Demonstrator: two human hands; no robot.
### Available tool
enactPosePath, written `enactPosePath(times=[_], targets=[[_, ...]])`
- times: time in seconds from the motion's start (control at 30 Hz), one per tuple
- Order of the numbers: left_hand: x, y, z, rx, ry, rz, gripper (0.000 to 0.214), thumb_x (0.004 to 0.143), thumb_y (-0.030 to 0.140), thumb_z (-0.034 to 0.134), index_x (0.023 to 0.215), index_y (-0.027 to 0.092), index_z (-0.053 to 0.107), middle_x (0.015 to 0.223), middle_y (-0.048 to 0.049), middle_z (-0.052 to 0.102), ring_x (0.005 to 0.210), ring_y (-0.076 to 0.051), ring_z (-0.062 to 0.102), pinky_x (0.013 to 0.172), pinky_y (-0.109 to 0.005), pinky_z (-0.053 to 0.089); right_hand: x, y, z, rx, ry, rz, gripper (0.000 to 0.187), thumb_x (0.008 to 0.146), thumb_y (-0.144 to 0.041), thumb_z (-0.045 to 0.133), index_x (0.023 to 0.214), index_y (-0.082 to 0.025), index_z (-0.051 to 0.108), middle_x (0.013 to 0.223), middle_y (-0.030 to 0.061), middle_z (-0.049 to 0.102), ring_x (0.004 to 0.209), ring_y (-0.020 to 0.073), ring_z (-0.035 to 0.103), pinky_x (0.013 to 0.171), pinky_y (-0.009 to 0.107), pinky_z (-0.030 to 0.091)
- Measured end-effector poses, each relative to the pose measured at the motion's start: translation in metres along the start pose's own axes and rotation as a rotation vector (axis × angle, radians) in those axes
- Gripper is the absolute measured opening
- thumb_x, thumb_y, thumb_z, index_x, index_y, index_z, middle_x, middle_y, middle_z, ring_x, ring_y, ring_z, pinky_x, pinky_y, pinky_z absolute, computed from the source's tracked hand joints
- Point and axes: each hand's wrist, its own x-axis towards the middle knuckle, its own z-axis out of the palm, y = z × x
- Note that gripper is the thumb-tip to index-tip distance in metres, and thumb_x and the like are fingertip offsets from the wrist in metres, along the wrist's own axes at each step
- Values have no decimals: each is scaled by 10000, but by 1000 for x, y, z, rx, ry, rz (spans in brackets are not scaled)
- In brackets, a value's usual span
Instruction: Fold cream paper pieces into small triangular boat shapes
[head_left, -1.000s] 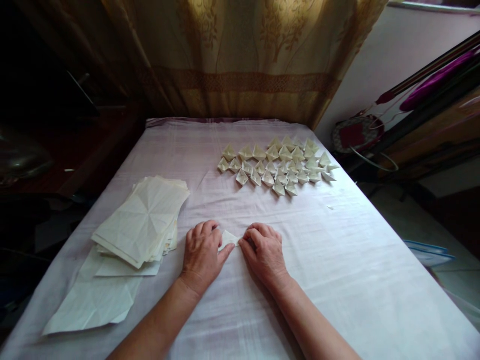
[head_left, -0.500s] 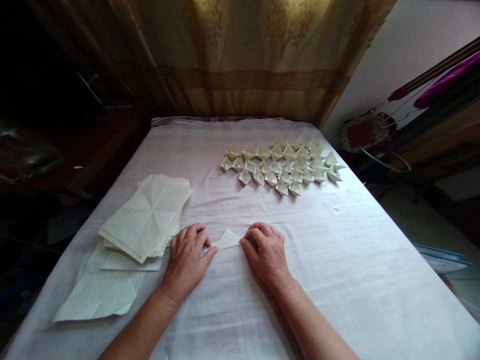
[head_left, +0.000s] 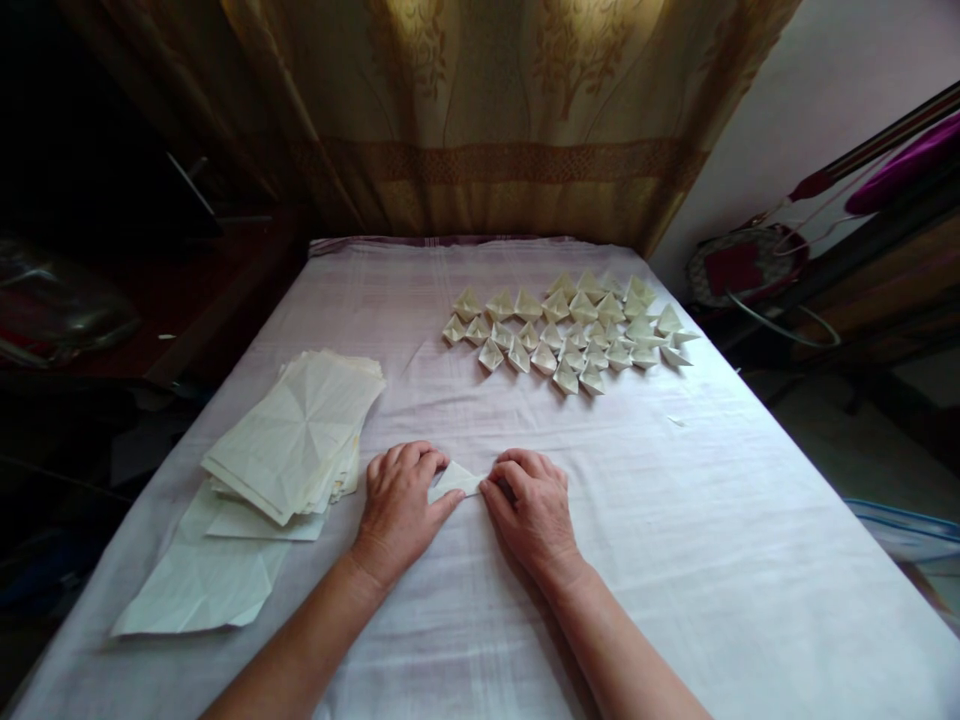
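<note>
Between my hands on the cloth lies a small folded paper boat (head_left: pixel 457 480), flat, its pointed peak facing away from me. My left hand (head_left: pixel 405 503) grips its left part, thumb along the near edge and fingers at the far side; that end is hidden under the hand. Its right tip is pinched in my right hand (head_left: pixel 531 503), with the fingers curled. Farther off, to the right, several finished paper boats (head_left: pixel 553 335) stand in loose rows. Left of my left hand is a stack of creased paper sheets (head_left: pixel 300 430).
A pale checked cloth (head_left: pixel 622 560) covers the table. Single creased sheets (head_left: pixel 202 585) stick out below the stack. A paper scrap (head_left: pixel 676 421) lies to the right. Behind the table hangs a brown curtain (head_left: pixel 480 170); a bag (head_left: pixel 739 265) is off the right edge.
My left hand has slid right along the folded paper, now covering its left end up to the peak. My right hand stays at the right tip. The view has shifted slightly.
</note>
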Motion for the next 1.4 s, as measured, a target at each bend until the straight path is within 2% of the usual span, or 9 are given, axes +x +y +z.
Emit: enactPosePath(times=[0.2, 0.27, 0.37, 0.47, 0.6, 0.8, 0.9, 1.1, 1.4], targets=[[0, 4, 7, -48, 64, -10, 231, 791, 238, 738, 949, 233, 569, 1016, -16, 678, 1001, -236, 597, 902, -400, 383, -1, 0, -2, 35, 6, -14, 75, 883, -258, 639, 813, -235, 649, 979, 32, 674, 928, 211, 572, 835, 367, 338], [-2, 5, 8, -64, 60, 0, 225, 793, 220, 739, 928, 229, 559, 943, -1, 674, 954, -226, 609, 894, -390, 381, -1, 0, -2, 43, 11, -19, 23, 878, -252, 643, 878, -236, 659, 1010, 40, 679, 947, 218, 579, 845, 372, 349], [-4, 4, 9, -96, 58, 29, 224, 806, 198, 735, 947, 225, 563, 848, 21, 663, 860, -205, 620, 881, -374, 380, -2, 1, -1, 62, 14, -40, 142, 868, -244, 653, 1010, -234, 658, 1076, 56, 678, 992, 231, 586, 872, 383, 369], [-4, 2, 8, -143, 92, 128, 217, 837, 184, 713, 1009, 232, 589, 833, 24, 675, 845, -194, 619, 868, -355, 380, -3, 2, 0, 78, 16, -68, 150, 863, -233, 660, 1013, -239, 661, 1095, 59, 675, 1010, 234, 586, 886, 385, 383], [2, -2, 3, -184, 105, 307, 104, 871, 143, 659, 853, 238, 622, 808, 24, 681, 843, -180, 602, 857, -341, 378, -3, 2, -2, 90, 34, -109, 98, 845, -174, 661, 911, -246, 668, 1090, 44, 670, 1010, 221, 584, 886, 373, 385], [6, -7, 0, -5, 130, 449, 146, 881, 116, 602, 907, 247, 661, 897, 0, 709, 924, -203, 597, 917, -380, 388, -2, -2, -8, 4, 11, -194, 118, 821, -131, 653, 874, -235, 667, 1097, 51, 674, 1019, 231, 570, 879, 378, 389], [-4, -6, 1, 44, 128, 471, 141, 900, 137, 582, 955, 233, 669, 959, -17, 716, 971, -208, 605, 963, -390, 394, -2, -2, -8, -13, -11, -207, 131, 821, -131, 667, 890, -240, 688, 1089, 46, 681, 1017, 230, 570, 877, 375, 391], [-30, -4, 4, 66, 113, 499, 317, 928, 195, 552, 1234, 221, 629, 1158, -64, 692, 1099, -226, 601, 1019, -412, 394, -3, 4, -10, 60, -60, -228, 69, 850, -226, 723, 902, -270, 733, 1045, 27, 699, 983, 204, 591, 860, 362, 406], [-35, -7, 6, 76, 82, 484, 281, 943, 219, 537, 1195, 249, 659, 1229, -54, 685, 1159, -228, 595, 1047, -422, 383, -2, 10, -13, 65, -97, -238, 102, 856, -205, 713, 910, -283, 749, 1063, 19, 710, 996, 196, 613, 853, 355, 417]])
